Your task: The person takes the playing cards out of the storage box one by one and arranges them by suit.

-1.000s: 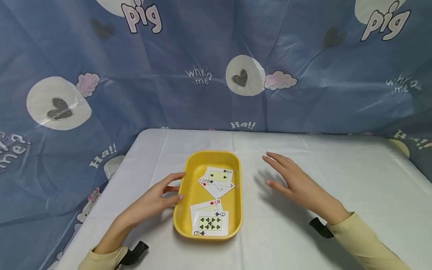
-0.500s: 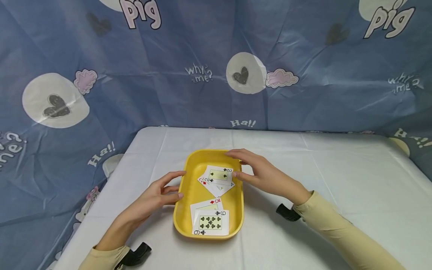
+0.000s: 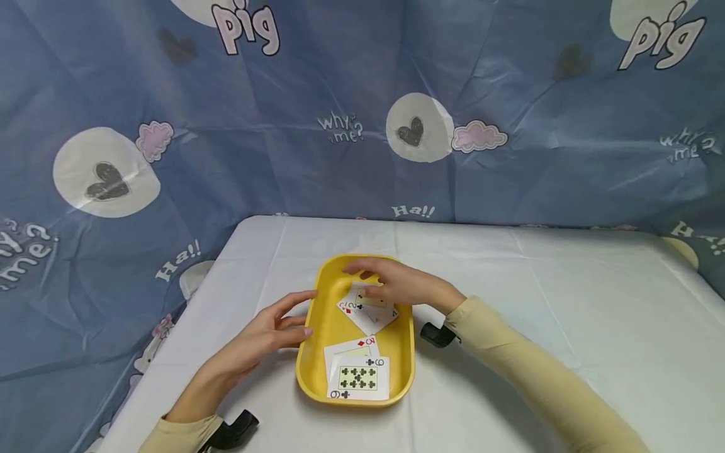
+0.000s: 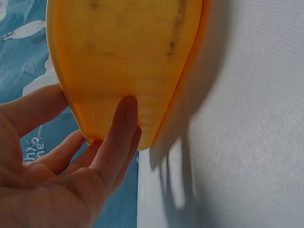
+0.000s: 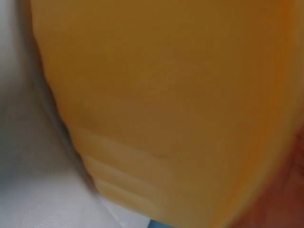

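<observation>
A yellow tray (image 3: pixel 403 371) holds playing cards in two overlapping groups. Nearest the body, a nine of clubs (image 3: pixel 358 379) lies partly over a three of diamonds (image 3: pixel 338 351). Farther in, a two of clubs (image 3: pixel 359 294) tops other cards. My left hand (image 3: pixel 270 327) holds the tray's left side, thumb and index finger at the rim; in the left wrist view its other fingers lie against the outer wall. My right hand (image 3: pixel 399 282) reaches over the right rim, fingers loosely bent above the two of clubs and partly hiding it. The right wrist view is mostly the tray's blurred outer wall.
The tray stands on a white-covered table (image 3: pixel 510 270). Behind and to the left hangs a blue printed cloth (image 3: pixel 317 170). Black wrist straps show below the left sleeve (image 3: pixel 175 434) and the right sleeve (image 3: pixel 510 346).
My right hand has come leftward from beside the tray, across its right rim, to above the two of clubs. The left hand has stayed at the tray's left side.
</observation>
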Available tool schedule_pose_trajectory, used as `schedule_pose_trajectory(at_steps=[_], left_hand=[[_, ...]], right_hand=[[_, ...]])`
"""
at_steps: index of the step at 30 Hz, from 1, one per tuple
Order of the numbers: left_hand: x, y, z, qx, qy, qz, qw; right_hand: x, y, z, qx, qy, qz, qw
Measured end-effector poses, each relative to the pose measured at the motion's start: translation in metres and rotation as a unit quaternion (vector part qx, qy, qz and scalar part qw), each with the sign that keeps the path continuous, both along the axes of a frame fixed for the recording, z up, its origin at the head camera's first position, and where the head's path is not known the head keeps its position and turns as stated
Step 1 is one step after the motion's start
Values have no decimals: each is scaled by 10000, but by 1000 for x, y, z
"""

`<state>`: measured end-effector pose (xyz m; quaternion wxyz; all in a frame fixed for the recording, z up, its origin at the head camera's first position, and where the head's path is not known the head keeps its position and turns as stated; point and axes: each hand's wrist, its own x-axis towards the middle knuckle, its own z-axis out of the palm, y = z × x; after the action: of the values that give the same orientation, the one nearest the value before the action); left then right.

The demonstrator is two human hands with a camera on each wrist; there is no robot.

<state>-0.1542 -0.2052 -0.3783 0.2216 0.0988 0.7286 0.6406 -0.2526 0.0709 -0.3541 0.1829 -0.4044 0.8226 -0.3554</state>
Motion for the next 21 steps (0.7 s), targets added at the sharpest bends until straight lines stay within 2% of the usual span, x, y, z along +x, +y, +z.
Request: schedule_pose_trajectory(at_steps=[7,14,21], left_hand=[[1,1,-2,42,-71,22,10000],[0,2,-2,76,-75,24,9999],[-1,1,-2,21,-71,91,9999]], right_hand=[[-12,-9,-4,768,176,250,9966],[-20,-15,-4,1260,172,355,9912],[-21,-23,-7,1631,437,467,9845]])
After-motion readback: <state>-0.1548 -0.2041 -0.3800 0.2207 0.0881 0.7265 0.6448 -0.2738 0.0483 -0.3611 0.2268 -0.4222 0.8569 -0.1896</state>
